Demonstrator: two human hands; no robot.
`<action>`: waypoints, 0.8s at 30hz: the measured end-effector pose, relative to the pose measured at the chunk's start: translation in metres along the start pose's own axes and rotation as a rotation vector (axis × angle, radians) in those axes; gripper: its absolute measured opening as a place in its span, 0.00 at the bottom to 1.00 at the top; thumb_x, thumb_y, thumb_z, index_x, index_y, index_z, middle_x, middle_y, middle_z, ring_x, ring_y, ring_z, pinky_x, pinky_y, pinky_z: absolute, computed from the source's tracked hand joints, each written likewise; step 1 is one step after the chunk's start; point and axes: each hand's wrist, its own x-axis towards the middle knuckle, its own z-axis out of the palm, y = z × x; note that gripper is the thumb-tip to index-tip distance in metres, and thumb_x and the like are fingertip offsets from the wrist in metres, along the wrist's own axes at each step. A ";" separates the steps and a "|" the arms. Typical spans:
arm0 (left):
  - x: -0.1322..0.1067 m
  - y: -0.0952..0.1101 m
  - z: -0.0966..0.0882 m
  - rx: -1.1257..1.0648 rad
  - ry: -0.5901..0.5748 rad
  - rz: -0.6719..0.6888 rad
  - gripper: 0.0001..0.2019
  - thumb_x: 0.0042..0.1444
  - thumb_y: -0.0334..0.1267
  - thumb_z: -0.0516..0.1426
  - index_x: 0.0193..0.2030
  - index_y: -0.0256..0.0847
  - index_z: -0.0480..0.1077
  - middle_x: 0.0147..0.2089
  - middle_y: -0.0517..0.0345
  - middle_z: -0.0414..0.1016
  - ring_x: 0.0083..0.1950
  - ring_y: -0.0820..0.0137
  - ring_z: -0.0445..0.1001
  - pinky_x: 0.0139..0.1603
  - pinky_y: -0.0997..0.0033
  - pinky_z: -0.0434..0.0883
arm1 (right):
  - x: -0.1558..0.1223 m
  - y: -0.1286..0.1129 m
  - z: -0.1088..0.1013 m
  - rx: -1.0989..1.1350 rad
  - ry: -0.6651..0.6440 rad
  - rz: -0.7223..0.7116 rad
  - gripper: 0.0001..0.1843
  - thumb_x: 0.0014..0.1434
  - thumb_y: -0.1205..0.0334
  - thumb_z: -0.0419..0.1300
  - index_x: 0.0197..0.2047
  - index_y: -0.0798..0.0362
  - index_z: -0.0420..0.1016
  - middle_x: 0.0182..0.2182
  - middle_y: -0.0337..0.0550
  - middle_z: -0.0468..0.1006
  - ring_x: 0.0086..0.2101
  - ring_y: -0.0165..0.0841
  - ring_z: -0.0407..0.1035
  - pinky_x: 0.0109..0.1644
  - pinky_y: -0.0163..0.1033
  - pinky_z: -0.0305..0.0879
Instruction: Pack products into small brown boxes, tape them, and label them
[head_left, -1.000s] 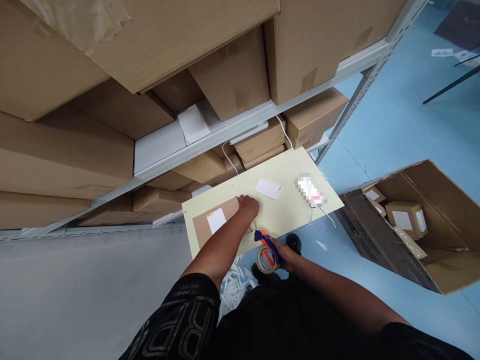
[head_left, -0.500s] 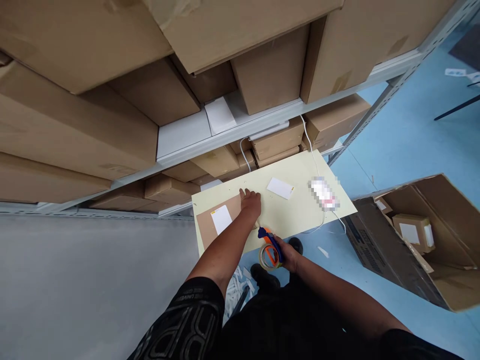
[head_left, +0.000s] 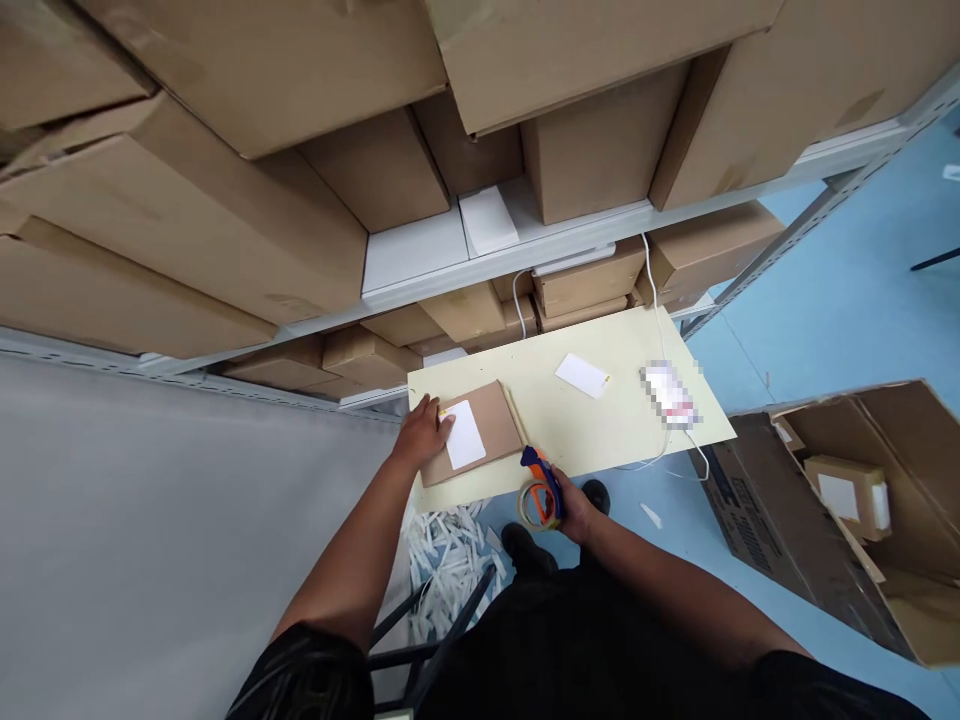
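A flat cardboard box (head_left: 500, 425) with a white label (head_left: 466, 447) lies at the left end of a pale yellow board (head_left: 551, 430). My left hand (head_left: 422, 435) grips its left end, thumb on top by the label and fingers along the edge. In my right hand (head_left: 576, 512) is a blue and orange tape dispenser (head_left: 553, 492), its head close to the box's near right corner. The dispenser carries a roll of clear tape (head_left: 527, 508). A narrow yellowish strip, apparently tape, runs along the box's right side toward the dispenser head.
Another white label (head_left: 583, 375) and a blurred-out device (head_left: 670, 395) with white cables lie on the board. Shelves (head_left: 420, 275) full of cartons rise behind. On the floor at right stands a large open carton (head_left: 810, 540) holding smaller boxes. White paper scraps (head_left: 450, 560) litter the floor.
My left hand has moved from the box's right side to its left end. The dispenser stays in my right hand near the box's right side. My view has shifted.
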 end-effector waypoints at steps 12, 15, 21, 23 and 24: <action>-0.127 0.013 0.072 0.141 0.151 0.396 0.54 0.49 0.63 0.65 0.78 0.45 0.51 0.79 0.46 0.46 0.80 0.44 0.39 0.75 0.38 0.45 | 0.031 -0.136 0.080 -0.318 0.105 -0.132 0.23 0.64 0.39 0.61 0.43 0.53 0.77 0.32 0.47 0.83 0.30 0.37 0.77 0.37 0.45 0.78; -0.117 0.021 0.081 0.107 0.192 0.359 0.53 0.52 0.66 0.62 0.78 0.42 0.50 0.80 0.46 0.44 0.80 0.45 0.37 0.74 0.43 0.51 | 0.035 -0.142 0.081 -0.368 0.106 -0.145 0.25 0.63 0.37 0.61 0.44 0.53 0.77 0.33 0.47 0.83 0.30 0.37 0.77 0.35 0.44 0.78; -0.114 0.017 0.084 0.057 0.215 0.383 0.52 0.55 0.66 0.60 0.79 0.41 0.46 0.80 0.47 0.44 0.80 0.47 0.38 0.74 0.47 0.53 | 0.017 -0.113 0.033 -0.345 0.060 -0.137 0.27 0.64 0.36 0.58 0.47 0.53 0.79 0.37 0.49 0.84 0.33 0.38 0.79 0.39 0.44 0.78; -0.113 0.021 0.085 0.041 0.230 0.362 0.52 0.55 0.65 0.60 0.79 0.41 0.45 0.80 0.47 0.44 0.80 0.46 0.38 0.74 0.46 0.53 | 0.004 -0.083 0.005 -0.280 -0.020 -0.096 0.29 0.66 0.36 0.56 0.49 0.54 0.79 0.41 0.51 0.85 0.37 0.41 0.80 0.44 0.49 0.79; -0.111 0.024 0.086 0.031 0.240 0.346 0.52 0.55 0.64 0.60 0.79 0.42 0.45 0.80 0.47 0.44 0.80 0.46 0.38 0.75 0.45 0.53 | -0.002 -0.064 -0.010 -0.256 -0.028 -0.097 0.28 0.65 0.37 0.56 0.50 0.54 0.79 0.41 0.51 0.85 0.38 0.42 0.81 0.46 0.50 0.78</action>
